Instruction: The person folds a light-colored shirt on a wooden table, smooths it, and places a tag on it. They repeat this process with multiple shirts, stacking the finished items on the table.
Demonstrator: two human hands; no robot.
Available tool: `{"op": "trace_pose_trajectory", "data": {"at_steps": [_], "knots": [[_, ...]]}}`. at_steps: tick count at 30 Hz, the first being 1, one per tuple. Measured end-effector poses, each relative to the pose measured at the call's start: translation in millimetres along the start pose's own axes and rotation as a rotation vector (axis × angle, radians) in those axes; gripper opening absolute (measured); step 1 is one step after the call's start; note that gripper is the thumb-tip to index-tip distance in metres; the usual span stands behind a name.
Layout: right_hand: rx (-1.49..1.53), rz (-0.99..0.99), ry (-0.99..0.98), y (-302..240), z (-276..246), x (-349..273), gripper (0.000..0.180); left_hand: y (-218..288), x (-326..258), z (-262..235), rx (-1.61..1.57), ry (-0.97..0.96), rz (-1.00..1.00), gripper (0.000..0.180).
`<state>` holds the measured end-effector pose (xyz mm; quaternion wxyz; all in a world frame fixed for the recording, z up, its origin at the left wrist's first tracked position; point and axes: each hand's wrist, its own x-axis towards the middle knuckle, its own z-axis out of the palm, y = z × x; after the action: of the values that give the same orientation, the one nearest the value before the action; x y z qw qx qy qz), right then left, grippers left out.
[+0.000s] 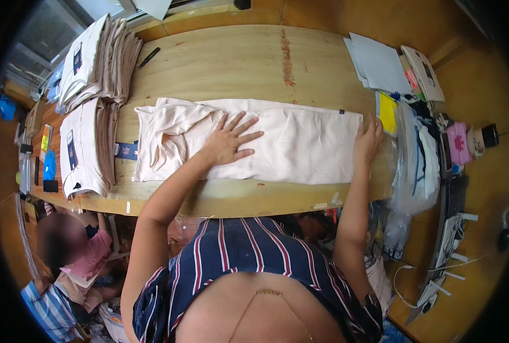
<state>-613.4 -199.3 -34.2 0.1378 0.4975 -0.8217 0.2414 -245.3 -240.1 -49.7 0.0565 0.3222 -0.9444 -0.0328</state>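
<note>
Pale pink cloth lies under both palms as I watch through the head camera. My left hand (230, 141) is flat with its fingers fanned apart, pressing near the middle of the folded garment (277, 147), which I judge keeps the fold from springing open. My right hand (368, 139) rests at the garment's right end, fingers together and curved over the edge, gripping nothing, likely squaring that side. The garment stretches across the wooden table (231, 63), its left part still rumpled. To the left stand two stacks of folded garments (91, 103) with dark tags. A clear plastic bag (406, 171) and white papers (380, 63) sit on the right. Another person (74, 251) sits below the table's left edge.
</note>
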Motion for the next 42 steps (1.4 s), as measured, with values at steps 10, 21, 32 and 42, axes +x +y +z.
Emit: {"op": "trace_pose_trajectory", "data": {"at_steps": [10, 21, 32, 42], "knots": [[-0.369, -0.215, -0.463, 22, 8, -6, 0.036, 32, -29, -15, -0.136, 0.246, -0.077, 0.05], [0.799, -1.424, -0.894, -315, 14, -107, 0.024, -15, -208, -23, -0.039, 0.31, -0.836, 0.036], [0.344, -0.174, -0.573, -339, 223, 123, 0.064, -27, -211, -27, -0.346, 0.397, -0.917, 0.035], [1.379, -0.307, -1.085, -394, 103, 116, 0.03, -35, -227, -19, -0.212, 0.357, -0.97, 0.046]]}}
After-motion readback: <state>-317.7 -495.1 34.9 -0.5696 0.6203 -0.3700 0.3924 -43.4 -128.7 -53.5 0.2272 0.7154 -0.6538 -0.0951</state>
